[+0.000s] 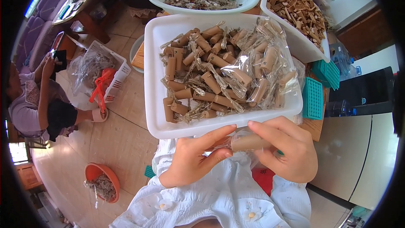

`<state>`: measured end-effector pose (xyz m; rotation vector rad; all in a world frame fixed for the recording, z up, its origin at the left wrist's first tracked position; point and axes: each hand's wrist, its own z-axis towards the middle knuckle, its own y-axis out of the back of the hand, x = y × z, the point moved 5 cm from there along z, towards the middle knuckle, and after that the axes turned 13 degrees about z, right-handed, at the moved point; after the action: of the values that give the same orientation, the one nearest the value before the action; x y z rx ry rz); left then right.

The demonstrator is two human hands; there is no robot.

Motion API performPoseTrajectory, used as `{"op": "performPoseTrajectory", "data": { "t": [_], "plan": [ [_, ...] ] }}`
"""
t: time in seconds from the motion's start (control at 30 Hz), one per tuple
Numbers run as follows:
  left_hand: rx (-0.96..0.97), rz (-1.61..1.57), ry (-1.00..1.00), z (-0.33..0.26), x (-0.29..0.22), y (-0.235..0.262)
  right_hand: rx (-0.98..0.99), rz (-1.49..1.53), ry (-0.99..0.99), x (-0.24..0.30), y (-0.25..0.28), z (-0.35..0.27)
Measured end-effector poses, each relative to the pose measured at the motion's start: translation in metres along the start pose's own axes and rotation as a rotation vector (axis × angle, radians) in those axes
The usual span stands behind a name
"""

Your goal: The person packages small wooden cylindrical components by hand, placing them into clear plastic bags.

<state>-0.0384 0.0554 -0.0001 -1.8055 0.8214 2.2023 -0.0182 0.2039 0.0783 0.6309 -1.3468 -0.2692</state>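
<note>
Fingers of left hand [190, 160] and right hand [287, 150] pinch a brown cardboard tube [249, 142] in clear plastic wrap. Tube's left end is hidden behind the left fingers, just below the white rectangular plastic tray [154, 80].

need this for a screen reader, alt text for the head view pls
Left hand and right hand together hold a brown cork tube in clear wrap, just below a white tray piled with similar wrapped tubes.

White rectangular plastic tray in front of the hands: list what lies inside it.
The white rectangular plastic tray holds brown cardboard tubes wrapped in clear plastic bags, heaped together. The tray floor beneath the heap is covered.
</note>
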Motion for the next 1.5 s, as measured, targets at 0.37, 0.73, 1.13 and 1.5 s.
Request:
{"op": "performPoseTrajectory", "data": {
  "t": [0.37, 0.73, 1.13, 1.5],
  "plan": [
    [-0.138, 0.191, -0.096, 0.002, -0.006, -0.003, 0.049, -0.027, -0.083, -0.009, 0.005, 0.009],
    [-0.359, 0.277, -0.177, -0.001, -0.006, 0.002, -0.06, 0.192, 0.001, -0.013, -0.001, 0.013],
    [-0.349, 0.157, -0.102, -0.011, -0.007, 0.007, -0.26, -0.034, 0.365, -0.001, -0.014, 0.008],
    [-0.231, 0.027, -0.011, -0.01, 0.001, 0.008, -0.076, 0.051, 0.449, -0.011, -0.031, 0.011]
  ]
}}
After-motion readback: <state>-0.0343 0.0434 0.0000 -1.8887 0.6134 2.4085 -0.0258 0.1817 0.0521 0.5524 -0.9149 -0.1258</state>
